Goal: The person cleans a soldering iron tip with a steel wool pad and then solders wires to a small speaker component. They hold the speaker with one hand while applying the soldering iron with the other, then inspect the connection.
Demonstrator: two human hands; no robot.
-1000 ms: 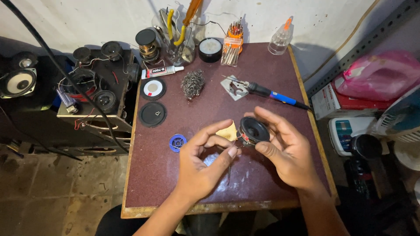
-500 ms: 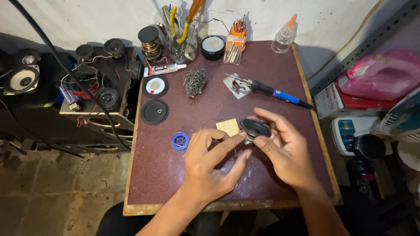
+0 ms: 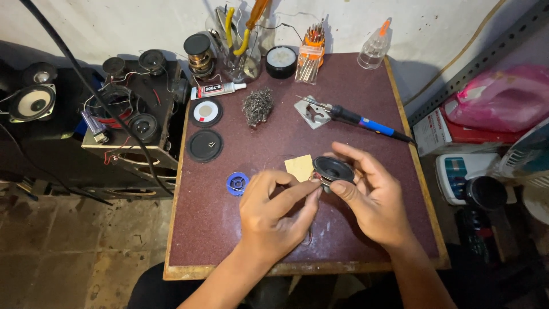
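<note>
Right hand (image 3: 374,197): cups small black speaker (image 3: 333,169) above the desk's (image 3: 343,240) front half
Left hand (image 3: 273,213): fingertips pinch at its rim; steady support is advisable

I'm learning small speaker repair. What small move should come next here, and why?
Probably steady the small black speaker in the right hand while the left hand works the wires pinched at its edge; the soldering iron lies apart.

On the worktop (image 3: 354,240), my hands (image 3: 274,214) meet over its middle, at a small speaker (image 3: 333,169). The soldering iron (image 3: 357,118) lies behind them, the wire spool (image 3: 237,183) at left, the glue bottle (image 3: 376,48) far behind.
</note>
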